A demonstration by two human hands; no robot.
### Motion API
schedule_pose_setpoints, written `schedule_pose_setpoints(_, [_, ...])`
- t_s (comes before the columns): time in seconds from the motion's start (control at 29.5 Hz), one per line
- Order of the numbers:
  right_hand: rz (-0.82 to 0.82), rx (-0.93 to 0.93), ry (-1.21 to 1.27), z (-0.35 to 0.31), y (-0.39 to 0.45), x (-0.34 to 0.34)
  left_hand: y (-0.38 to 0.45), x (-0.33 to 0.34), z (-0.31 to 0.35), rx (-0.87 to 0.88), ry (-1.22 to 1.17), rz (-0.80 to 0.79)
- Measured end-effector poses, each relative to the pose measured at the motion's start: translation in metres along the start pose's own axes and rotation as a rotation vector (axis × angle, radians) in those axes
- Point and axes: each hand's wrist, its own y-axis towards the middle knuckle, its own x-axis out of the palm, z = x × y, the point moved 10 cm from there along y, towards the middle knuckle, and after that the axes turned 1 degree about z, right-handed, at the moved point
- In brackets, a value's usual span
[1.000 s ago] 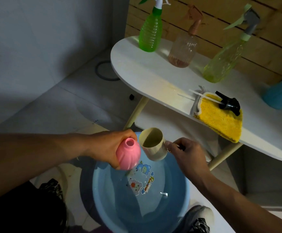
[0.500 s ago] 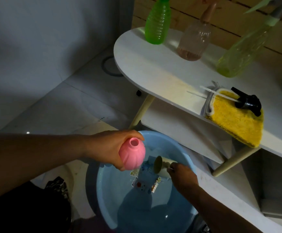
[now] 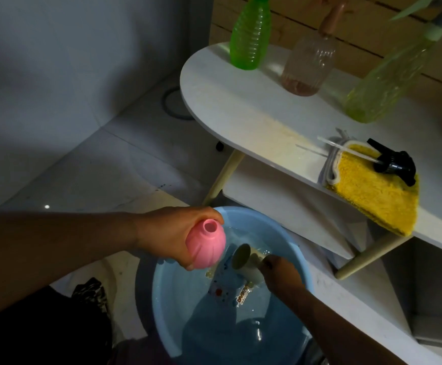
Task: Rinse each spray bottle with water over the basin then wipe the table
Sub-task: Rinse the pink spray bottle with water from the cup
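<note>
My left hand [image 3: 171, 235] grips a round pink bottle [image 3: 205, 245] with no spray head, its open neck pointing up, above the left rim of the blue basin [image 3: 162, 299]. My right hand [image 3: 283, 275] holds a beige cup [image 3: 246, 259] by its handle, tipped on its side down in the basin's water. On the white table [image 3: 235, 106] stand a green spray bottle [image 3: 250, 35], a clear pinkish spray bottle [image 3: 309, 64] and a yellow-green spray bottle [image 3: 388, 75]. A black spray head [image 3: 393, 164] with its tube lies on a yellow cloth [image 3: 372, 196] at the table's front edge.
The basin sits on the tiled floor in front of the table's beige legs [image 3: 223, 175]. A lower shelf [image 3: 280, 206] runs under the tabletop. A floor drain ring [image 3: 173, 104] lies left of the table. A wooden wall stands behind the bottles.
My right hand has lowered the cup from beside the pink bottle down into the basin's water and tipped it sideways. My left hand has kept the pink bottle in about the same place.
</note>
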Motion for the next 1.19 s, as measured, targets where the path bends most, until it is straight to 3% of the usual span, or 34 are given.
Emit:
schedule_pose_setpoints(0.17, [0.029, 0.076, 0.305, 0.005, -0.016, -0.034, -0.004, -0.008, 0.004, -0.004, -0.015, 0.018])
schedule_pose_setpoints(0.41, [0.120, 0.008, 0.476, -0.032, -0.056, -0.113, -0.001, -0.012, 0.004, -0.003, 0.053, 0.032])
schedule_pose_setpoints(0.71, [0.281, -0.195, 0.501, -0.087, -0.113, -0.210, 0.002, -0.012, 0.013, 0.030, 0.097, 0.036])
schedule_pose_setpoints(1.19, [0.439, -0.374, 0.316, -0.131, -0.142, -0.235, 0.013, -0.012, 0.026, 0.047, 0.150, 0.055])
